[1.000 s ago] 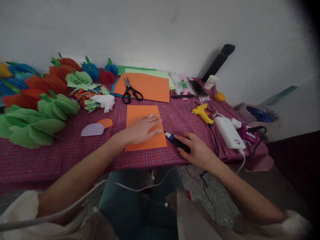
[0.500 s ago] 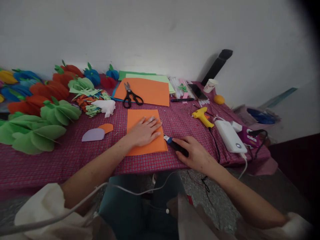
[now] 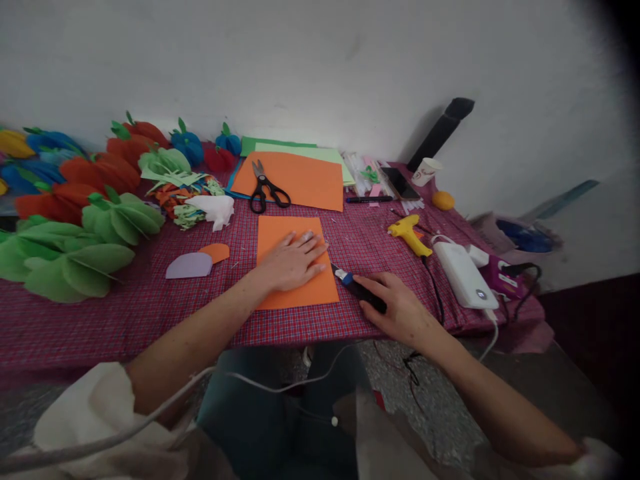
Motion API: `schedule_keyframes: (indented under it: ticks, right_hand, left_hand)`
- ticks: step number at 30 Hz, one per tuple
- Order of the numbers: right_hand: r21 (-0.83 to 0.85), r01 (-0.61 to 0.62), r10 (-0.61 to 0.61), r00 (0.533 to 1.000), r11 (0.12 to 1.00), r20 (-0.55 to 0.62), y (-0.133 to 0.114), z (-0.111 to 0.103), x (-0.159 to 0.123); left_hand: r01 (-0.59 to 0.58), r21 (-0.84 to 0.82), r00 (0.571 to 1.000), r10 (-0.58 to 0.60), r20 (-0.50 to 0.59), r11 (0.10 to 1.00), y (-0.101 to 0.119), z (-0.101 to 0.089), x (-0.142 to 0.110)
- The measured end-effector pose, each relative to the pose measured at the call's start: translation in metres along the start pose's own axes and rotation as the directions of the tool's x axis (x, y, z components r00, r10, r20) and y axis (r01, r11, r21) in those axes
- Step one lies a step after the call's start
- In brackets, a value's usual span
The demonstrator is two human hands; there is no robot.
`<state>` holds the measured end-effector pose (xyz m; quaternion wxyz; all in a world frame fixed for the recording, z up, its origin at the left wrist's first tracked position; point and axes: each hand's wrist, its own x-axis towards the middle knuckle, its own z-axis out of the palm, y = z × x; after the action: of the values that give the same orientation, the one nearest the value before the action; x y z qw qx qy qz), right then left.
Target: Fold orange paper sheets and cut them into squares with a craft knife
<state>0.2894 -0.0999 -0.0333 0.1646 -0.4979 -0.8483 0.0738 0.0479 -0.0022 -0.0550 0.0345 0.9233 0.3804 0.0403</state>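
Note:
My left hand [image 3: 293,261] lies flat with fingers spread on an orange sheet of paper [image 3: 300,297], pressing it to the table. In my right hand [image 3: 397,303] is a utility knife [image 3: 364,291] with a dark handle and a blue front part. Its blade points up and left, at the right edge of the orange paper. Left of the sheet lie a pale purple paper half-round [image 3: 189,266] and an orange paper half-round [image 3: 216,253]. Black-handled scissors [image 3: 267,190] rest on a stack of orange paper [image 3: 313,180] behind my hands.
Several folded-paper pumpkins [image 3: 100,173] and a pile of paper scraps [image 3: 187,200] fill the left side. To the right are a yellow glue gun [image 3: 411,233], a white power bank [image 3: 463,273], a purple power strip [image 3: 504,277], a paper cup [image 3: 426,171] and an orange fruit [image 3: 443,200].
The knife has shifted slightly away from the paper's right edge, and more of its blade shows. My left hand stays flat on the sheet. The whole view has shifted a little.

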Motion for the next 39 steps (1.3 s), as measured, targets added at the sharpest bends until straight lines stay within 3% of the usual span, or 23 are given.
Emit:
schedule_keyframes:
  ticks: [29, 39]
  right_hand:
    - [0.013, 0.019, -0.019, 1.000, 1.000, -0.013, 0.007, -0.003, 0.010]
    - [-0.004, 0.041, -0.041, 0.999, 0.999, 0.027, 0.004, -0.003, 0.027]
  left_hand:
    - [0.014, -0.046, 1.000, -0.013, 0.009, 0.999, 0.001, -0.003, -0.001]
    - [0.001, -0.043, 1.000, -0.002, -0.017, 0.999, 0.001, -0.003, -0.003]
